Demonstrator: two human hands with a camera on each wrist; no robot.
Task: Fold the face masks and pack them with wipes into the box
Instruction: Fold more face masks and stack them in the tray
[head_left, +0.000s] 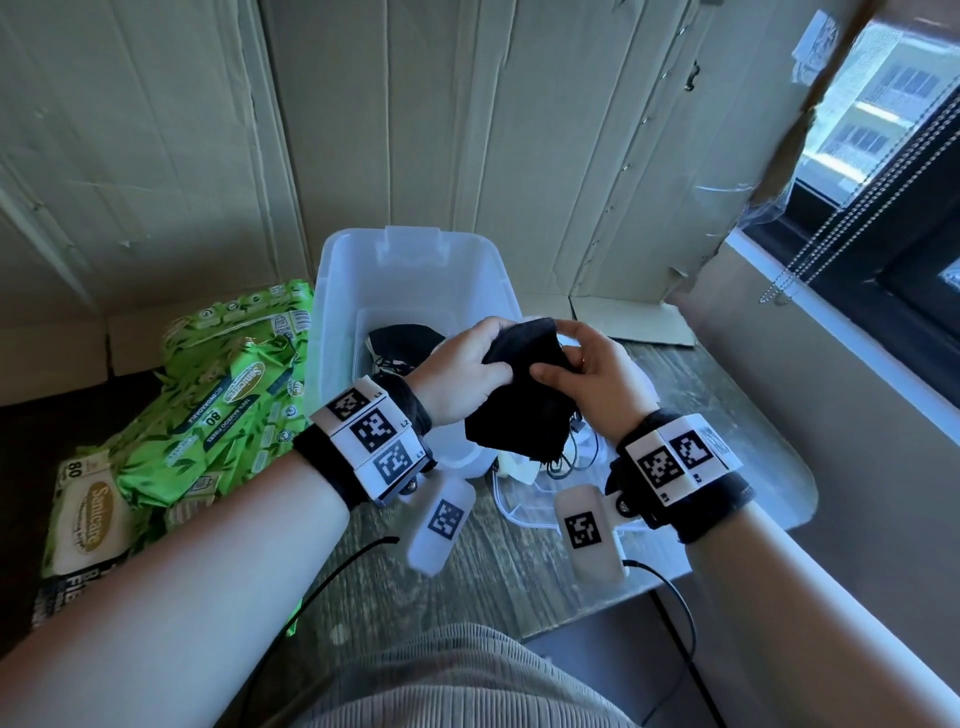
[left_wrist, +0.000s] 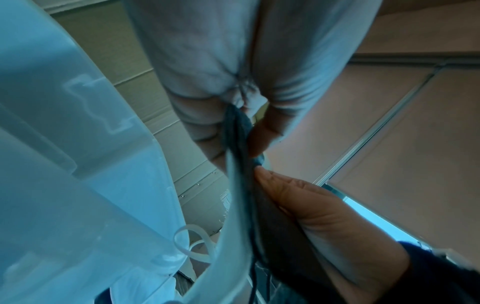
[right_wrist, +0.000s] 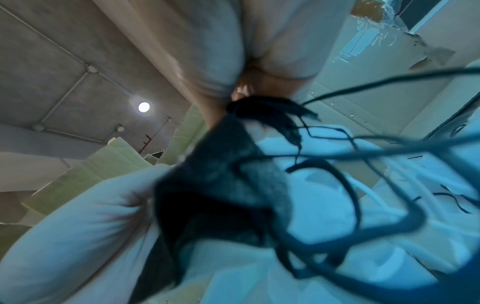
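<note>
Both hands hold one black fabric face mask (head_left: 519, 395) upright over the near right corner of the clear plastic box (head_left: 332, 312). My left hand (head_left: 462, 371) grips its left side, and my right hand (head_left: 582, 369) pinches its right side between thumb and fingers. Thin black ear loops (head_left: 576, 452) dangle below. Another black mask (head_left: 400, 340) lies inside the box. The left wrist view shows the mask edge (left_wrist: 240, 148) pressed between the two hands. In the right wrist view the dark mask (right_wrist: 221, 195) and its loops (right_wrist: 350, 185) fill the middle.
Green packs of wipes (head_left: 223, 395) lie stacked left of the box. The clear box lid (head_left: 779, 467) lies on the wooden table under my right wrist, with light-coloured masks (head_left: 519, 467) on it. Cardboard panels (head_left: 415, 130) stand behind; a window (head_left: 883, 130) is at the right.
</note>
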